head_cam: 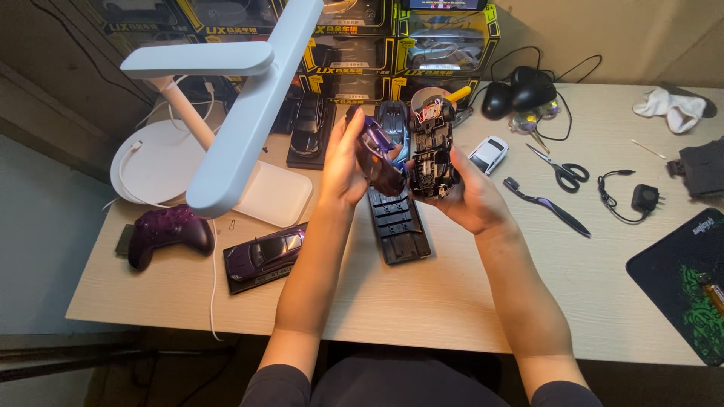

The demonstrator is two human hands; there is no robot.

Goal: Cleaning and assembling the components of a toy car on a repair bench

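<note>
— What's over by the left edge of the desk (422, 301)?

— A white desk lamp (226, 98) rising from its round base, and in front of it a dark purple game controller (167, 232). Just right of that, a purple model car (265, 255) sits on a black display base, near the front edge.

— And the hands?

— Both are raised above the middle of the desk. The left hand (341, 162) is closed around a purple toy car body shell (377, 158), fingers wrapped round its side, with the shell tilted up on end. The right hand (471, 197) grips a black toy car chassis (431, 147), underside and inner parts showing, wires visible at its top end. The two pieces are held close side by side; I can't tell whether they touch.

— Anything under them?

— A long black display base (398, 224) lies flat on the desk below the hands, running towards the front edge. Behind the left hand stands a dark model car (308, 124) on its own stand, and yellow-and-black boxes (445, 38) with model cars are stacked along the back edge.

— To the right?

— A small white toy car (489, 153), then black-handled scissors (562, 169), a black computer mouse (520, 90) with its cable near the back edge, a black plug adapter (645, 197), a white cloth (671, 105) at the back right corner, and a black-and-green mouse mat (679, 286) at the right edge.
</note>
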